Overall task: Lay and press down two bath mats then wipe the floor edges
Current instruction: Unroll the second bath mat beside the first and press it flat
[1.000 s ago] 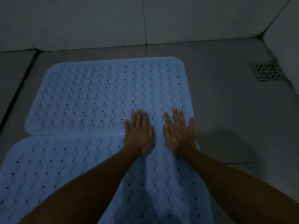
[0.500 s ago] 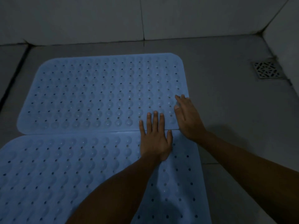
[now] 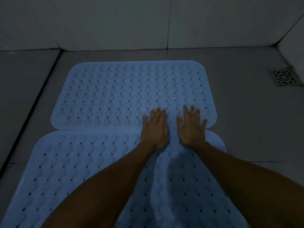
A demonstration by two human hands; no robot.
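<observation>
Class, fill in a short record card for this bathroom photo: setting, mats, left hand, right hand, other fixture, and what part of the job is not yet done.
setting: dim grey tiled floor meeting a tiled wall
mats: far mat and near mat, both light blue, perforated, flat, long edges meeting
left hand: palm down, flat, across the seam
right hand: palm down, flat, across the seam near the mats' right end
other fixture: floor drain, far right
not yet done: wiping; no cloth visible

From where I stand, nothing here can be read. The two blue mats (image 3: pixel 115 96) show only holes and bumps, no brand or label. The drain grate (image 3: pixel 285 77) carries a cut pattern, no letters or numbers.
</observation>
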